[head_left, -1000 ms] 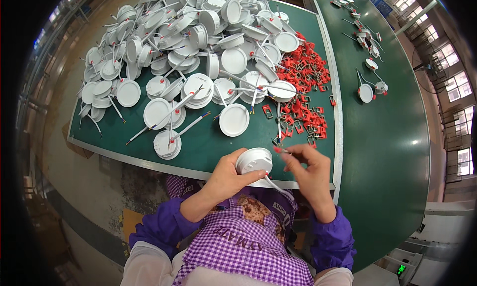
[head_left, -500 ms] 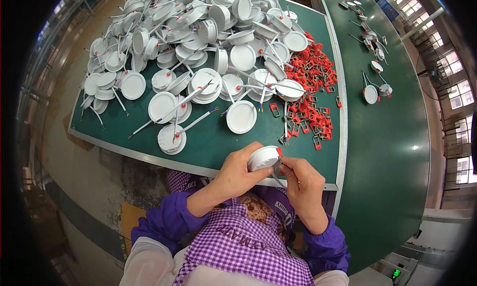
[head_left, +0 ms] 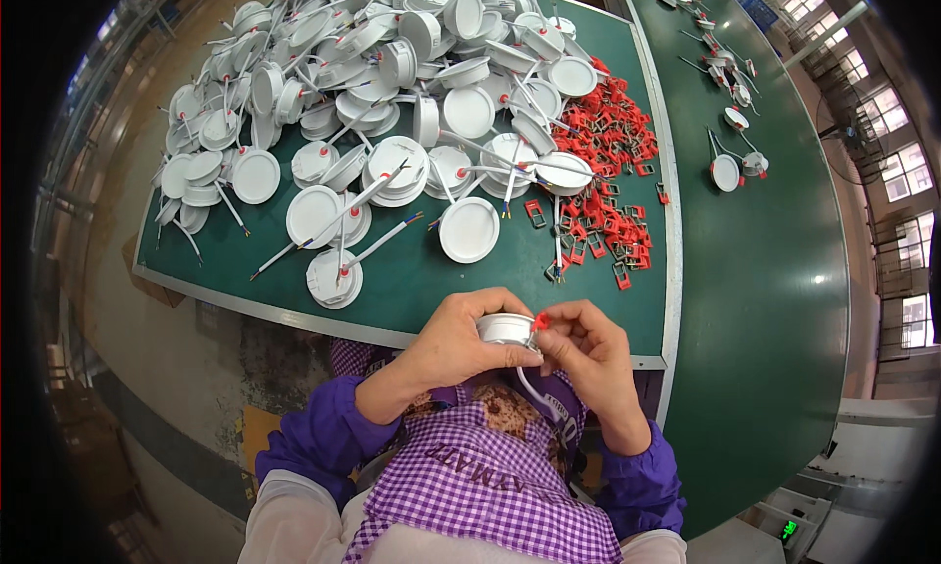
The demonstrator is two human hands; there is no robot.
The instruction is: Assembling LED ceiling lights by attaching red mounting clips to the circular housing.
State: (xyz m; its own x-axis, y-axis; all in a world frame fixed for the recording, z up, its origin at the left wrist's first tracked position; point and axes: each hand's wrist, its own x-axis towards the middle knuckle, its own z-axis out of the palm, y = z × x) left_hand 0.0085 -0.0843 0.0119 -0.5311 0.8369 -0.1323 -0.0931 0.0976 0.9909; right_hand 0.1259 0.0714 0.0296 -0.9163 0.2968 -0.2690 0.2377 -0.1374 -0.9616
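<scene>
Just over the near edge of the green table, my left hand (head_left: 453,341) is closed round a white round downlight (head_left: 504,329), its side turned up. The light's white cable (head_left: 532,388) hangs down toward my apron. At the light's right side, my right hand (head_left: 586,346) pinches a red spring clip (head_left: 541,322) with thumb and fingertips, against the rim. Fingers partly hide where clip and rim meet. Beyond my hands lie a loose downlight (head_left: 469,230) face up and a pile of red clips (head_left: 613,221).
A large heap of white downlights (head_left: 392,64) with cables covers the far left and middle of the green table (head_left: 412,280). Along the right runs a green conveyor belt (head_left: 755,309), carrying several lights (head_left: 725,172). A pale metal edge (head_left: 672,299) separates the two.
The downlight has been tipped in my left hand so its side shows more, and both have shifted slightly left. My right fingers have moved on the red clip, which shows more clearly.
</scene>
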